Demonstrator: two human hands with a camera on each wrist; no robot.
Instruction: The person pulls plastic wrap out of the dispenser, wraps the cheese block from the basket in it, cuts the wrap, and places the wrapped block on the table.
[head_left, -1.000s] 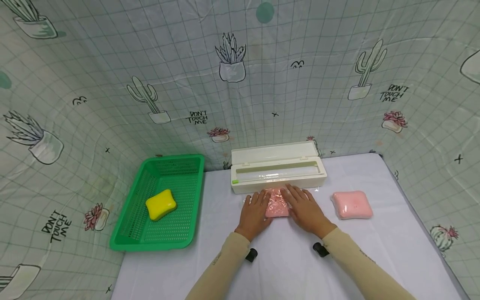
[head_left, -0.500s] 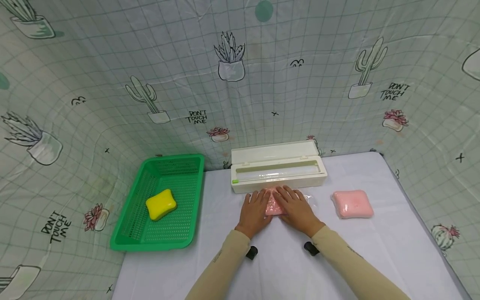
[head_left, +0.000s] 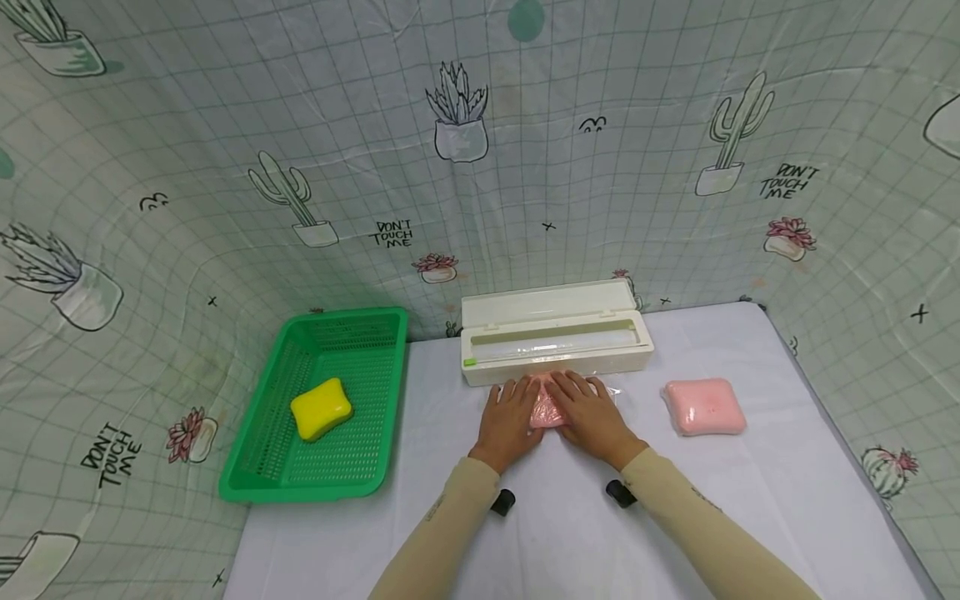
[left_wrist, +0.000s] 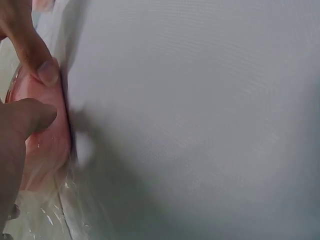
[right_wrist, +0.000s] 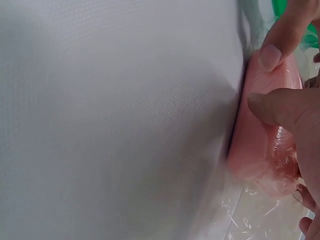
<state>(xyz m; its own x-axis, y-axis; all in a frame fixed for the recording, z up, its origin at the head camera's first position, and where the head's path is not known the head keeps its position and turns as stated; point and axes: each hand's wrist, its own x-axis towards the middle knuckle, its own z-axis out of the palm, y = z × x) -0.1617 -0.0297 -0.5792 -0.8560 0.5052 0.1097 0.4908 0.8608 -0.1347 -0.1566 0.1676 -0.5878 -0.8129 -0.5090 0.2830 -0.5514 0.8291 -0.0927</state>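
A pink block (head_left: 547, 408), shaped like a bath sponge and covered in clear plastic film, lies on the table close in front of a white cling-film dispenser (head_left: 558, 363). My left hand (head_left: 507, 423) rests on its left part, fingers extended forward. From the other side my right hand (head_left: 596, 417) lies over its right part, fingers stretched toward the dispenser. Both wrist views show the two thumbs touching the near part of the pink block. Loose film (right_wrist: 260, 215) spreads out beside it. Its far side is partly hidden by the hands.
To the left stands a green plastic basket (head_left: 393, 417) with a yellow sponge-like block (head_left: 321, 409) in it. Another pink block (head_left: 705, 407), with a glossy surface, lies to the right. The dispenser's lid is raised, showing the film roll inside. A patterned cloth (head_left: 510, 200) hangs behind.
My right hand has shifted left and inward onto the pink block, leaving film showing on its right. The left hand has stayed nearly in place.
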